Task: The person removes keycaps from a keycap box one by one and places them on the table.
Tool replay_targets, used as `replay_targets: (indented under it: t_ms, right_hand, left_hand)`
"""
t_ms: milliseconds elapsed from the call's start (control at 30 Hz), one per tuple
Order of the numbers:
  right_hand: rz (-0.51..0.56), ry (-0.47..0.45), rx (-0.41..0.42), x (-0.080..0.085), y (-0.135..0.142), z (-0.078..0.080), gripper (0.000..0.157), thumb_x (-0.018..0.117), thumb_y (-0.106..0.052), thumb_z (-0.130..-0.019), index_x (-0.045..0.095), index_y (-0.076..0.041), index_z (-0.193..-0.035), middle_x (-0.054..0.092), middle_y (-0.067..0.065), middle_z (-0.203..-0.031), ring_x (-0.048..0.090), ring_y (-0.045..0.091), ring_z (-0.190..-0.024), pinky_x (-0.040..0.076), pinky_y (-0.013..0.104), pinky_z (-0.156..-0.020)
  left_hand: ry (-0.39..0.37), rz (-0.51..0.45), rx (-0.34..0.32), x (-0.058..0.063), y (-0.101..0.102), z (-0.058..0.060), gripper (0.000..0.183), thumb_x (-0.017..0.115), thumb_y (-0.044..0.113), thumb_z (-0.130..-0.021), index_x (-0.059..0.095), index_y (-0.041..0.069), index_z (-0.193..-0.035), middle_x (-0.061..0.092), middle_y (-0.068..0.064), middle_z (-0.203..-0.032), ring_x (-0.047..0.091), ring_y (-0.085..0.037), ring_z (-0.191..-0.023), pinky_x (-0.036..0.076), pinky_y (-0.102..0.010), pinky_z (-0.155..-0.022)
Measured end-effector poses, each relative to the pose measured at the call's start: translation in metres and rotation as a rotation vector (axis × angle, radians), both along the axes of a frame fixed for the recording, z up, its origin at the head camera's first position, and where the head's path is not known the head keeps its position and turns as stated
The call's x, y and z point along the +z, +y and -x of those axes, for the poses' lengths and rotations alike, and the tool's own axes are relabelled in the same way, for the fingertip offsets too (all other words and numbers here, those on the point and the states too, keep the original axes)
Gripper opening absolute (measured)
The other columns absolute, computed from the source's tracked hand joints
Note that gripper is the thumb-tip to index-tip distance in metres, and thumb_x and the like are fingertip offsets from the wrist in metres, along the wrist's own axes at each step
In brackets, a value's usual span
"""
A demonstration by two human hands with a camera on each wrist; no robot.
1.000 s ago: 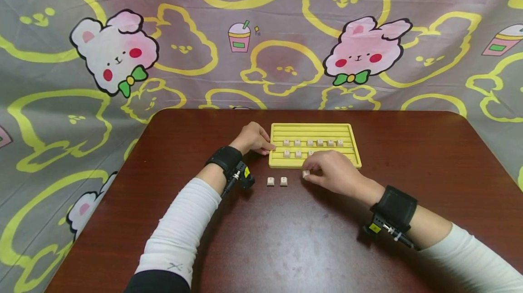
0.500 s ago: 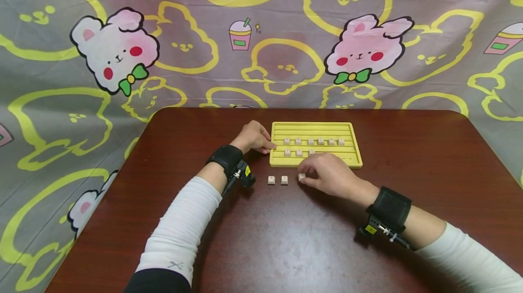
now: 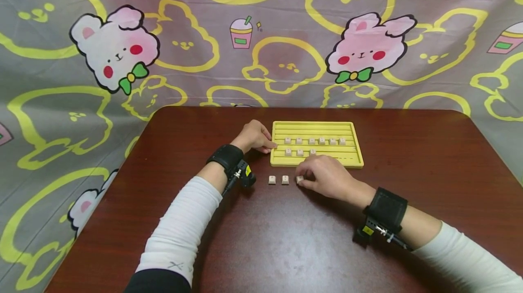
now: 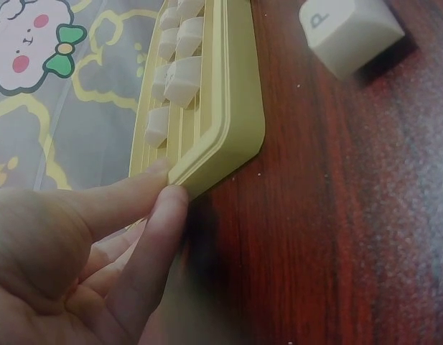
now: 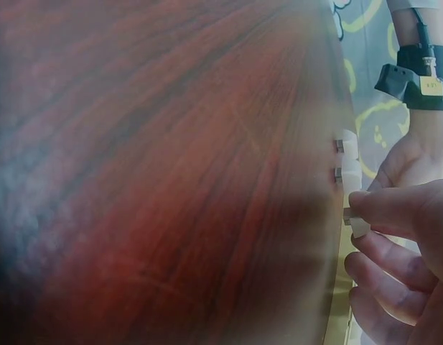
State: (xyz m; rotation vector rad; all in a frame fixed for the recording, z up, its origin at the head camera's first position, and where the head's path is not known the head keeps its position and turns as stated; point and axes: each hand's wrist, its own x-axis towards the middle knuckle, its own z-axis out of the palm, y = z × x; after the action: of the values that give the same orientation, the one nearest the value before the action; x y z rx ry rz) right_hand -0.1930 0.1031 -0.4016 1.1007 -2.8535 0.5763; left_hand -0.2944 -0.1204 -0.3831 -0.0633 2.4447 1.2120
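A shallow yellow ridged tray (image 3: pixel 282 163) lies on the table. My left hand (image 3: pixel 254 137) pinches its left edge between thumb and finger, which the left wrist view shows at the tray's corner (image 4: pixel 239 108). In front of the tray, my right hand (image 3: pixel 327 176) pinches a white keycap (image 3: pixel 300 179) between thumb and fingertips, low at the tabletop. To its left two more keycaps, one (image 3: pixel 285 180) beside the other (image 3: pixel 272 180), stand in line with it. The right wrist view shows the held keycap (image 5: pixel 360 227) partly covered by the thumb.
Two rows of white keycaps sit on the tray's ridges, the back row (image 3: pixel 321 141) longer than the front row (image 3: pixel 300 152). My right hand hides part of the tray's front. A brown wooden table (image 3: pixel 261 247) ends at a patterned curtain (image 3: pixel 286 66) behind.
My right hand has moved left with the pinched keycap, bringing it closer to the two loose ones. The left hand has kept its hold on the tray.
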Motion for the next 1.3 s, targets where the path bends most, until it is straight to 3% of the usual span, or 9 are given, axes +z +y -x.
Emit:
replay_targets:
  t_ms: [1300]
  right_hand:
    - [0.018,-0.027,0.015,-0.0050,-0.0047,0.0012,0.011,0.074,-0.025,-0.083,0.073,-0.023,-0.095,0.068,-0.011,-0.087,0.061,0.003,-0.076,0.052,0.021,-0.064]
  left_hand:
    - [0.007,-0.002,0.020,0.0022,0.0010,-0.0033,0.027,0.080,0.007,-0.075,0.067,-0.005,-0.095,0.069,-0.013,-0.075,0.067,-0.016,-0.055,0.062,-0.036,-0.070]
